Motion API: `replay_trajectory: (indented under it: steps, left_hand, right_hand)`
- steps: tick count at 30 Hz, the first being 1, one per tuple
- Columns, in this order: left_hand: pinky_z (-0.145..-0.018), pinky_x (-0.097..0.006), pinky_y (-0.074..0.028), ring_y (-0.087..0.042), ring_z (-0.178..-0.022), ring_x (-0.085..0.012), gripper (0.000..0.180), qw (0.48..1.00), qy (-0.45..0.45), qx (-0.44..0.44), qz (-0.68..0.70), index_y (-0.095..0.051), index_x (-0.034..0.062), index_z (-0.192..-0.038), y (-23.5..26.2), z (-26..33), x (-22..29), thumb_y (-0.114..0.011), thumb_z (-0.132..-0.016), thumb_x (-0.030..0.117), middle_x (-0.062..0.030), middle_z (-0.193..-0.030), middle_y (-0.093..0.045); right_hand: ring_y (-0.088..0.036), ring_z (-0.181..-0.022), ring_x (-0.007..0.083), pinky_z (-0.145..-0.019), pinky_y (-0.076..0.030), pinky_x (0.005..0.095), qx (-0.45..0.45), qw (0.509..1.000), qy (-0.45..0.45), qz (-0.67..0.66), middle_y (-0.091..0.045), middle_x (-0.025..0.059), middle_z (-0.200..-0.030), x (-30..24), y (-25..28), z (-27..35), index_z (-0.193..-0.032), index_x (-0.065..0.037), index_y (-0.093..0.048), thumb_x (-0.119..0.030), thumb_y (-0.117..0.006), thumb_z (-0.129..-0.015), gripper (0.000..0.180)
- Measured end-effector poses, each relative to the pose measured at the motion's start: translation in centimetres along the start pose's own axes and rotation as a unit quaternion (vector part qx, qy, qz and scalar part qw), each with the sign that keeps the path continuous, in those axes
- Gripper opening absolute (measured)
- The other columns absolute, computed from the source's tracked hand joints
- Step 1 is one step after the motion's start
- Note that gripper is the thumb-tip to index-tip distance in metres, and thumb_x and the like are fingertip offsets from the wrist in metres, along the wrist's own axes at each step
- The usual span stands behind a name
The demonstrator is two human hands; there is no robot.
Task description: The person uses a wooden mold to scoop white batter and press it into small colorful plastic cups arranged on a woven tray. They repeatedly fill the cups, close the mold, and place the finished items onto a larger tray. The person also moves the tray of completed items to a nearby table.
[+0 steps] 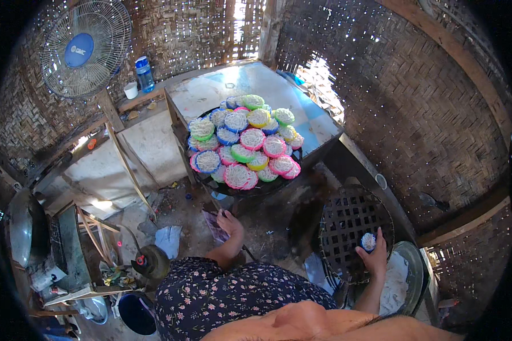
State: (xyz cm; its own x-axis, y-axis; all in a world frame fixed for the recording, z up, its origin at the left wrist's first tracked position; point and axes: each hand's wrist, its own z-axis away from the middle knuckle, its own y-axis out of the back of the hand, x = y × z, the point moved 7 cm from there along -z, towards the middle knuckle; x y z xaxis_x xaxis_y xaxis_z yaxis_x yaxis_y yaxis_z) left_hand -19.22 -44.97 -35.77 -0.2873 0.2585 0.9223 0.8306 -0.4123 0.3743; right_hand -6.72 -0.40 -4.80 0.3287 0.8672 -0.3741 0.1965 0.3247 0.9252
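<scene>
My right hand point(374, 258) pinches a small round white cracker point(368, 242) with a bluish rim, over a dark open-weave basket point(347, 213) at the right. My left hand point(231, 225) is in front of my body, fingers curled near a small dark thing; what they hold, if anything, I cannot make out. Beside it lies a purplish patterned sheet point(215, 227). Ahead, a heap of round, stringy white crackers point(252, 139) with pink, green, blue and yellow rims fills a wide dark tray point(256, 190) on a table.
The light blue-and-white table point(210, 85) stands against woven bamboo walls. A fan point(85, 48), a blue bottle point(144, 74) and a white cup point(131, 90) are at the far left. Below the basket sits a large basin point(418, 273). A gas cylinder point(152, 261) and dark bucket point(136, 312) stand at lower left.
</scene>
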Motion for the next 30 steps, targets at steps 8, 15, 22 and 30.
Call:
replay_trajectory:
  steps: [8, 15, 22, 30]
  left_hand:
    - [-0.094, -0.043, -0.034, -0.045, -0.11, -0.0343, 0.039, 1.0, 0.007, 0.004, 0.014, -0.049, 0.0012, -0.114, -0.4, -0.1, -0.7, -0.047, -0.09, 0.032, -0.0176, -0.114, -0.051]
    - [-0.095, -0.043, -0.034, -0.045, -0.111, -0.0344, 0.042, 1.0, -0.02, 0.0, 0.015, -0.046, 0.0011, -0.117, -0.7, 0.1, -1.2, -0.046, -0.091, 0.034, -0.0179, -0.116, -0.051]
    - [-0.095, -0.043, -0.033, -0.044, -0.112, -0.0348, 0.047, 1.0, -0.013, -0.007, -0.01, -0.045, 0.0014, -0.12, -0.9, 0.6, -1.0, -0.043, -0.092, 0.04, -0.018, -0.117, -0.05]
    - [-0.093, -0.044, -0.034, -0.045, -0.109, -0.0354, 0.047, 1.0, 0.002, -0.021, 0.012, -0.048, 0.0012, -0.118, -0.1, 0.6, 0.2, -0.042, -0.092, 0.04, -0.0187, -0.116, -0.05]
  right_hand:
    - [-0.047, -0.111, 0.0399, -0.096, -0.038, 0.0431, 0.002, 0.997, 0.024, 0.066, -0.047, 0.0255, -0.122, 0.7, -1.7, -2.3, -0.14, -0.009, -0.021, -0.025, -0.075, -0.064, 0.095]
    - [-0.052, -0.104, 0.0378, -0.089, -0.043, 0.0419, -0.046, 0.988, -0.053, 0.134, -0.053, 0.025, -0.114, 0.4, -1.3, -2.5, -0.137, -0.003, -0.028, -0.027, -0.075, -0.064, 0.09]
    - [-0.055, -0.1, 0.0353, -0.088, -0.044, 0.0408, -0.009, 0.993, 0.051, 0.103, -0.057, 0.0224, -0.105, -7.1, 1.5, -4.9, -0.119, 0.002, -0.051, -0.025, -0.07, -0.064, 0.064]
    - [-0.058, -0.092, 0.0283, -0.081, -0.046, 0.0345, -0.033, 0.932, 0.355, -0.062, -0.056, 0.0173, -0.102, -30.0, 5.8, -8.5, -0.108, 0.002, -0.057, -0.024, -0.07, -0.064, 0.053]
